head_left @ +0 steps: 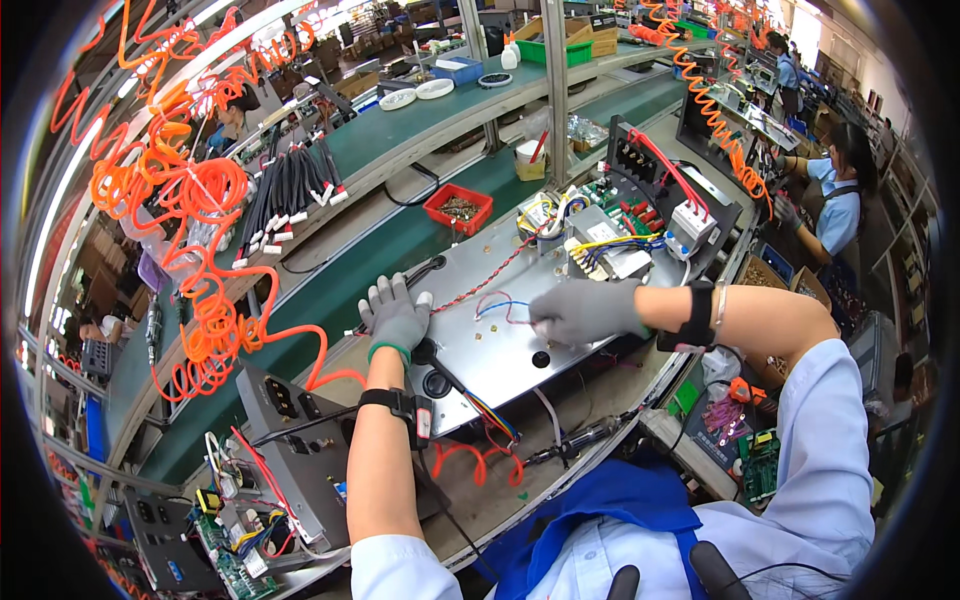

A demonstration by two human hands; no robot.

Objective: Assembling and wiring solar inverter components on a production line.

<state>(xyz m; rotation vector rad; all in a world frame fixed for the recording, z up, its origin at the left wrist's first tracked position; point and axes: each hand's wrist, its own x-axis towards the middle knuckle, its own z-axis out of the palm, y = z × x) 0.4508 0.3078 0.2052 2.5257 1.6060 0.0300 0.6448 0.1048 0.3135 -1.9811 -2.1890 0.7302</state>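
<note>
A flat silver metal panel [490, 340] lies before me, part of an electrical unit with wiring at its far right end. My left hand [397, 322], in a grey glove, rests on the panel's left edge with its fingers spread. Over the panel's right part, my right hand [588, 312], gloved too, has its fingers closed at the ends of thin blue and red wires [497, 306]; the fingertips are partly hidden. A twisted red wire [478, 288] runs across the panel. Beside it, a bundle of coloured wires [482, 408] hangs over the near edge.
A red tray [458, 210] of small metal parts stands beyond the panel. Orange coiled air hoses [205, 190] hang at left. Another wired unit [290, 450] stands at near left. Black cables [290, 190] lie on the far bench. A co-worker [838, 195] works at right.
</note>
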